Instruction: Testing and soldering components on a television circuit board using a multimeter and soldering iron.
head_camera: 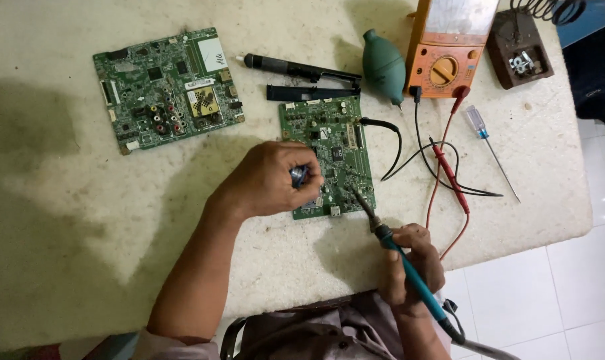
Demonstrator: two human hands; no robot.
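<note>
Second board: a green circuit board (168, 89) lies flat at the far left of the table (62, 220), well apart from both hands, with coloured round sockets and a white label on it.
Left hand: the left hand (270, 181) rests on the near-left part of the working board, its grip clenched around a small shiny metal piece (298, 176), probably a coil of solder wire, though it is too small to tell.
Working board: a green circuit board (336, 143) lies flat in the middle of the table, crowded with small chips and connectors, with a black lead running off its right edge.
Handling of the board: I judge it light, stiff and fragile on its populated face; best held by its bare edges or pressed down at a corner, as the left hand does.
Soldering iron: a soldering iron (409, 273) with a blue handle and dark collar slants up-left, its metal tip on the board's near-right part.
Handling of the iron: likely light and rigid, hot at the tip, so taken only by the blue handle, behind the collar.
Right hand: the right hand (416, 263) is at the table's near edge, its grip closed around the iron's handle.
Far side: a black desoldering pump (296, 69), a green rubber blower (384, 65) and an orange multimeter (449, 50) with red and black probe leads.
Right edge: a clear-handled screwdriver (490, 148) lies alone.
</note>
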